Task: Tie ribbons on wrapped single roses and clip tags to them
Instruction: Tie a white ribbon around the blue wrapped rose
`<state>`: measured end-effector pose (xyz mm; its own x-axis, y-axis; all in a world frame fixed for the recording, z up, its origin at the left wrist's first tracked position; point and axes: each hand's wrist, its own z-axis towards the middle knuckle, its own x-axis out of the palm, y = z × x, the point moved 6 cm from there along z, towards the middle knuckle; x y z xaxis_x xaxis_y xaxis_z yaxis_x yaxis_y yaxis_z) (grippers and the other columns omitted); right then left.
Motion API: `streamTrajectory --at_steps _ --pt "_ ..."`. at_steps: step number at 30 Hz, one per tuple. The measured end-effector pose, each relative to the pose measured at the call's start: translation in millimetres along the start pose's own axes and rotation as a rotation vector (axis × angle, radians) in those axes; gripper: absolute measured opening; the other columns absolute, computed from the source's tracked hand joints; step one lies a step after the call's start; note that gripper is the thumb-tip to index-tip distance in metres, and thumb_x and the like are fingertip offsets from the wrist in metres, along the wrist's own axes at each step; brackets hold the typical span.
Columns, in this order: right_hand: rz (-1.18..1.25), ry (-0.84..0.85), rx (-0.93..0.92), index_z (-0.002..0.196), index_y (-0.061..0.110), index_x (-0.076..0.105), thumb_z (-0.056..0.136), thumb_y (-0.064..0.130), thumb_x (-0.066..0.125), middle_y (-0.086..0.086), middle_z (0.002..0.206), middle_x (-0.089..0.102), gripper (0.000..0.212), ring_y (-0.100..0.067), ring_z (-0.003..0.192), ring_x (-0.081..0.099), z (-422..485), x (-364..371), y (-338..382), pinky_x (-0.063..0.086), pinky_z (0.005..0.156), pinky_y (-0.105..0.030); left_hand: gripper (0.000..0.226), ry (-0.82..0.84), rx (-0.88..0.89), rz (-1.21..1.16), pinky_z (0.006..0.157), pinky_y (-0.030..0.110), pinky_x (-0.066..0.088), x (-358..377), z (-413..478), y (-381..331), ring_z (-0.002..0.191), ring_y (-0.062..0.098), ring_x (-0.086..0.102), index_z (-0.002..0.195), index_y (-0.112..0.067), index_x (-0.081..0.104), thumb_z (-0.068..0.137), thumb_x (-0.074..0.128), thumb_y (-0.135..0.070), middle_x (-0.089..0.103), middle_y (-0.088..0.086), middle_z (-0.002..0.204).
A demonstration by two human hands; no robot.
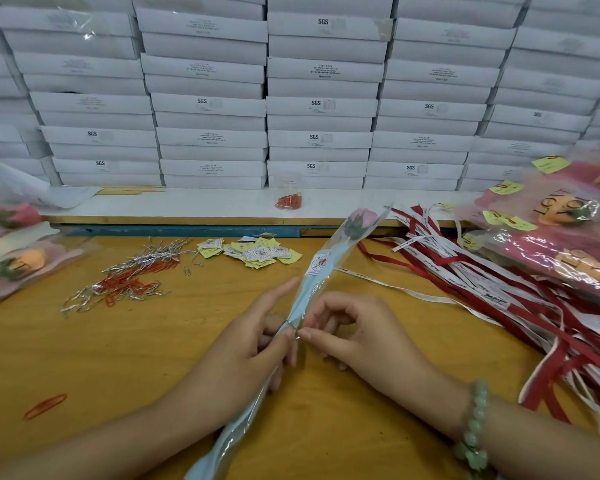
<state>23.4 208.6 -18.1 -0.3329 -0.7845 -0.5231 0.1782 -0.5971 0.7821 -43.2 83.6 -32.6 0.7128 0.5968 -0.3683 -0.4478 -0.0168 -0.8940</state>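
glossy clear plastic rose sleeve (329, 268), smooth wooden table (136, 348), satin ribbons (465, 271)

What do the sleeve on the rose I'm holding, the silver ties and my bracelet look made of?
Sleeve: clear glossy plastic film; it glints and shows the rose.
Silver ties: probably foil-covered wire, shiny and kinked.
Bracelet: pale green translucent beads, jade or glass.

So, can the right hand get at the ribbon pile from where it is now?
Probably yes. The ribbon pile lies just right of the right hand, nothing between them. But that hand pinches the wrapped rose, which the left hand also grips, so it must release first.
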Motion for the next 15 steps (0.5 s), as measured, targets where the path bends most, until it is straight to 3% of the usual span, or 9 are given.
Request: streamTrajectory --at_steps 4,9,15 --pt "-0.242 0.015 -0.156 0.085 0.022 0.072 0.084 0.017 0.073 0.011 0.078 0.068 0.005 -0.007 0.069 0.062 -2.6 0.9 10.0 0.048 0.062 -0.015 0.057 -0.011 -0.001 0.004 0.054 0.021 0.046 -0.1 0.0 -1.7 0.048 0.012 0.053 0.136 -0.048 0.037 0.1 0.046 -0.005 0.062 -0.003 0.067" --pt "-0.407 0.077 -0.207 0.091 0.029 0.068 0.086 0.034 0.06 0.013 0.083 0.065 0.011 -0.006 0.073 0.06 -6.4 5.1 14.9 0.052 0.064 -0.032 0.055 -0.023 -0.01 -0.008 0.052 0.02 0.044 -0.4 1.5 0.8 0.046 0.014 0.052 0.136 -0.043 0.04 0.099 0.046 -0.003 0.061 -0.002 0.065" --pt "-0.475 0.093 -0.228 0.092 0.03 0.068 0.092 0.034 0.059 0.014 0.087 0.065 0.01 -0.003 0.077 0.057 -5.9 8.0 16.1 0.05 0.067 -0.032 0.053 -0.007 -0.035 -0.039 0.053 0.021 0.045 -1.5 1.7 5.6 0.046 0.016 0.054 0.135 -0.044 0.042 0.1 0.046 -0.004 0.062 0.0 0.066"
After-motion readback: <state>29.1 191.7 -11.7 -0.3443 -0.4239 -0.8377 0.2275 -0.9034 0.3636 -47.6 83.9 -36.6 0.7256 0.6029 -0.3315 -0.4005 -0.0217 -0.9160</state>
